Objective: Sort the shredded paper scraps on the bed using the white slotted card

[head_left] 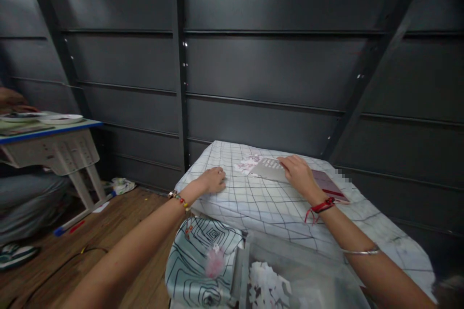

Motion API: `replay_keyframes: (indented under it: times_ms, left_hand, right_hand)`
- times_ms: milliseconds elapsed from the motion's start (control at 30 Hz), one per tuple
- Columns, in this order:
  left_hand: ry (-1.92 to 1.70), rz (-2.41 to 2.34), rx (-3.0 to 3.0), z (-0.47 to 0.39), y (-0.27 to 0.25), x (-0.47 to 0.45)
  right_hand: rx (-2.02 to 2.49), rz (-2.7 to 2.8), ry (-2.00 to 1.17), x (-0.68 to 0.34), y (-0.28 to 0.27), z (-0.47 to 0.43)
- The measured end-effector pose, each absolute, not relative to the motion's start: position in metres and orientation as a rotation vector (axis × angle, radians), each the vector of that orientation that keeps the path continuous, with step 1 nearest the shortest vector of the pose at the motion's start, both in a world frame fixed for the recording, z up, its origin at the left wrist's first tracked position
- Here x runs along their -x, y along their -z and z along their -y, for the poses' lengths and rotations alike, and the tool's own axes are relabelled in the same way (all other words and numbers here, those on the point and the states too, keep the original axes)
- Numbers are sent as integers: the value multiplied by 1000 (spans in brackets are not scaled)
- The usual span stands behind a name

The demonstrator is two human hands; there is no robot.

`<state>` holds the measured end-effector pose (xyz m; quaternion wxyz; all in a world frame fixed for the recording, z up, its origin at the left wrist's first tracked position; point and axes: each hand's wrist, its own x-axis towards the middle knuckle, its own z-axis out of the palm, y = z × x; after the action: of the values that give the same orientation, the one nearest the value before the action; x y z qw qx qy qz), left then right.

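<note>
My left hand rests on the white checked cloth, fingers loosely bent and holding nothing that shows. My right hand grips the right end of a flat grey card with rows of white print. At the card's left edge lies a heap of white and pinkish paper scraps. A dark reddish booklet with a red band lies on the cloth to the right, partly behind my right hand and wrist.
Nearer me stands a translucent plastic bin with white cut paper inside. Left of it is a teal line-patterned cloth with a pink pompom. Another person sits at a desk at left. A dark panelled wall stands behind.
</note>
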<state>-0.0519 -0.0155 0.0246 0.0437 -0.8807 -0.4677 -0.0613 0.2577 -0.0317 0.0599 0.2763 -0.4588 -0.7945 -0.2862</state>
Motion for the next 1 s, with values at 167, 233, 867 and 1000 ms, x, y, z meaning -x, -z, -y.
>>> replay_keyframes:
  times_ms: [167,233,867,1000]
  left_hand:
    - [271,1394,2637,1,-22,34]
    - [336,1411,2646,-3,-21,26]
    - [284,1804,2623,4,-1,-2]
    - [282,1822,2574,4,1,-3]
  right_hand:
    - [1108,2053,795,-254,-63,26]
    - [1102,2008,800,-252,-61,24]
    - [1233,1977,787,-225,-45,4]
    - [1265,1903,798,-217,-28,4]
